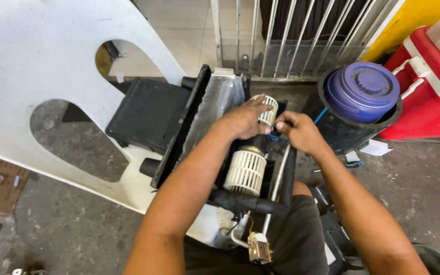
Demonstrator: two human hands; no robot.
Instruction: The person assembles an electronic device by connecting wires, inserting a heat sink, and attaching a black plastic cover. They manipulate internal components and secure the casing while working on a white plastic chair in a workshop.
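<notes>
Closest in, on the lap: a small metal part (pixel 259 248) with thin wires, hanging loose from the end of the cooling unit (pixel 182 127). Just past it, a thick black hose (pixel 248 202) running across the front. Then the near fan wheel (pixel 245 173), pale and ribbed, bare and out in the open with no cover on.

Further up, the left hand (pixel 243 121), resting on the far fan wheel (pixel 269 109) with fingers bent loosely over it; cannot tell if gripping or only touching. Right beside it, the right hand (pixel 299 131), curled tight in a pinch next to a blue wire (pixel 320 116); cannot tell what sits in the pinch.

Looks part way along: casing open, both wheels showing, yet both still sitting in place on the middle motor.

Crowded all round. To the left, touching the unit, a white plastic chair (pixel 36 61). To the right, near the hands, a black tub (pixel 355 135) with a blue lid (pixel 362 91). Behind that, a red cooler box (pixel 429 97). Farthest off, white bars (pixel 281 35).
</notes>
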